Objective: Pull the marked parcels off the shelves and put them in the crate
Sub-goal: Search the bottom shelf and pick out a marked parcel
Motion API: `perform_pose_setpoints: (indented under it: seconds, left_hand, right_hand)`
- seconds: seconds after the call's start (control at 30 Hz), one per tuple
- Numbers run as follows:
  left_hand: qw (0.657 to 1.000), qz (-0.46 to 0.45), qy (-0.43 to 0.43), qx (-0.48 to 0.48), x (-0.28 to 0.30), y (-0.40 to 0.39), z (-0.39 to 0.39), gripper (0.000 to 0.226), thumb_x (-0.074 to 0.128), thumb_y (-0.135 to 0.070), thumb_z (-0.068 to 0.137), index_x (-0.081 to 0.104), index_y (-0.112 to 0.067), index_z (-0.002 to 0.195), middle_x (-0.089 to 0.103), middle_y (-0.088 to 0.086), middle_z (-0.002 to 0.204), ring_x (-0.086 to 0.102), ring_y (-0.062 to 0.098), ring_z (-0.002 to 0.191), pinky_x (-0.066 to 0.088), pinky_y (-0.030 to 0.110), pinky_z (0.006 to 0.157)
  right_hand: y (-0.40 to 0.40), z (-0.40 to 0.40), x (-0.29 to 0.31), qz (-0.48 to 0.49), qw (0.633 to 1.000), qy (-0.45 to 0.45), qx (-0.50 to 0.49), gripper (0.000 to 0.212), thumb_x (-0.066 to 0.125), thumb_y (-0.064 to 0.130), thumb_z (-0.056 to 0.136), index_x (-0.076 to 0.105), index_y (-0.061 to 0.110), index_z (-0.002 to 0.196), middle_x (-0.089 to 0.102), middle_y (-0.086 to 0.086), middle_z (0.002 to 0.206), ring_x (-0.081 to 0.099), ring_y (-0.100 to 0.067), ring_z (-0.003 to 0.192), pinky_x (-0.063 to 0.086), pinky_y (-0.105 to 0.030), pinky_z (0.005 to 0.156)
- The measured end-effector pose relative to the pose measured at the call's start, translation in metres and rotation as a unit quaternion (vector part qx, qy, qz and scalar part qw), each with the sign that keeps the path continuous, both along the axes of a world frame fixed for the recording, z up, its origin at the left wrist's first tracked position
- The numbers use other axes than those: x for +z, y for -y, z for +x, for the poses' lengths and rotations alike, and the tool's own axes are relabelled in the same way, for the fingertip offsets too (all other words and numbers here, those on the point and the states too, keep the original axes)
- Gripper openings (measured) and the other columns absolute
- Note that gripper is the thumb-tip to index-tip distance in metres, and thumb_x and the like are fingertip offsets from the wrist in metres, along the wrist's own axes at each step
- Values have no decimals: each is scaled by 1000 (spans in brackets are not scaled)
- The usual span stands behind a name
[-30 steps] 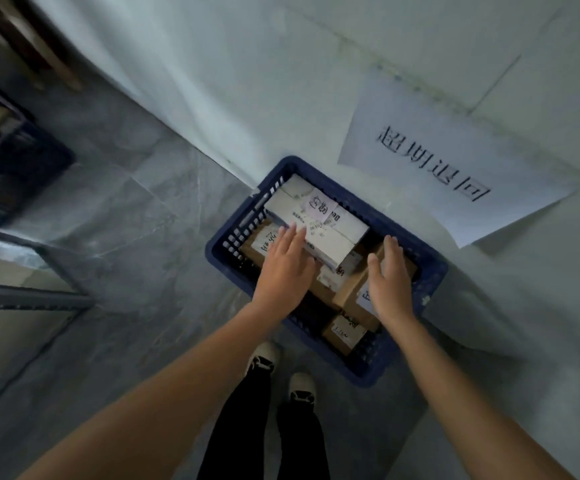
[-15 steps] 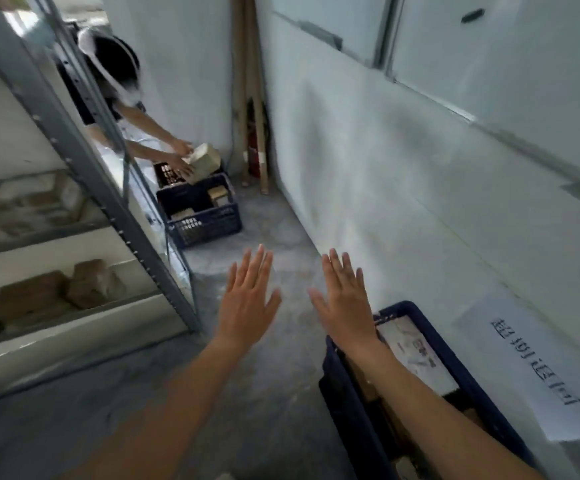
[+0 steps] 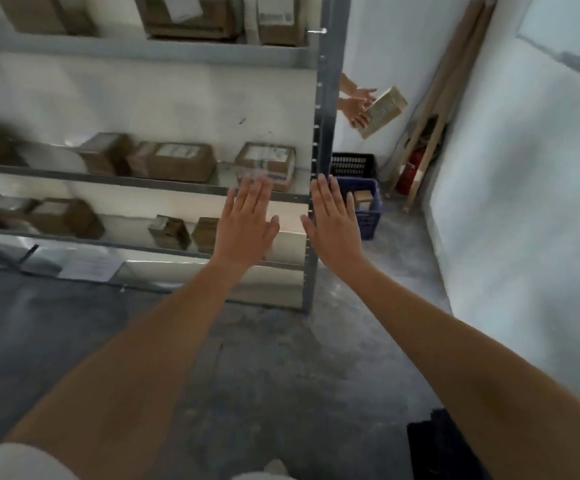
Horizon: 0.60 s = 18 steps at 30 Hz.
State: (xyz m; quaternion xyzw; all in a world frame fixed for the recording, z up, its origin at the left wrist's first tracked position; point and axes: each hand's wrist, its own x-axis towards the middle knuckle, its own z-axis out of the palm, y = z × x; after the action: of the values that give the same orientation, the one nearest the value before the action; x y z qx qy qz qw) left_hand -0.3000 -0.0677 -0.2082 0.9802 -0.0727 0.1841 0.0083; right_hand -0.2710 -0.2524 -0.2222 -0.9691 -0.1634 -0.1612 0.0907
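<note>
Both hands, left hand (image 3: 247, 223) and right hand (image 3: 333, 223), reach out flat, spread and empty toward the shelves (image 3: 136, 183); parcels (image 3: 266, 162) sit there blurred, so grabbing an unmarked one is my worry, with markings unreadable

Three shelves (image 3: 136, 51) carry about twelve blurred parcels (image 3: 181, 161). Two crates (image 3: 368, 202) stand beyond the rack. A second person's two hands (image 3: 359, 107) hold one more box (image 3: 383, 110).

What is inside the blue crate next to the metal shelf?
One brown cardboard box shows inside the blue plastic crate. The right hand and the grey metal shelf post cover the rest, so more cannot be seen.
</note>
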Motion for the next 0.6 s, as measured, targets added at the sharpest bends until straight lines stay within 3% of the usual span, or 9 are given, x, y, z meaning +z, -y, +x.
perform_pose_setpoints:
  seconds: [0.13,0.27,0.43,0.6]
  left_hand:
    - [997,20,6,75,8,-85,1,64,27,-43,100,15,-9,153,16,10,161,8,27,149,6,43,121]
    - [991,19,4,134,6,-149,8,65,25,-43,100,12,-9,154,12,10,162,5,27,150,4,43,121]
    - [984,10,7,175,-3,-202,19,65,34,-41,101,14,-9,154,14,10,161,6,27,150,3,43,120]
    - [972,7,-5,233,-7,-252,43,65,28,-43,101,11,-10,154,11,9,162,4,25,150,8,46,122]
  right_hand:
    - [-82,28,6,7,998,6,62,64,31,44,103,12,12,156,9,-7,163,3,-25,151,-1,-42,120]
    - [-154,53,9,9,993,13,114,64,33,43,103,17,9,155,11,-10,163,4,-27,151,1,-45,121]
    - [-227,88,-4,8,984,9,179,65,28,45,104,7,12,155,1,-6,164,-7,-18,149,-3,-42,120]
    - [-290,132,-13,9,972,14,233,64,26,44,104,7,11,155,3,-7,164,-1,-22,151,-3,-42,121]
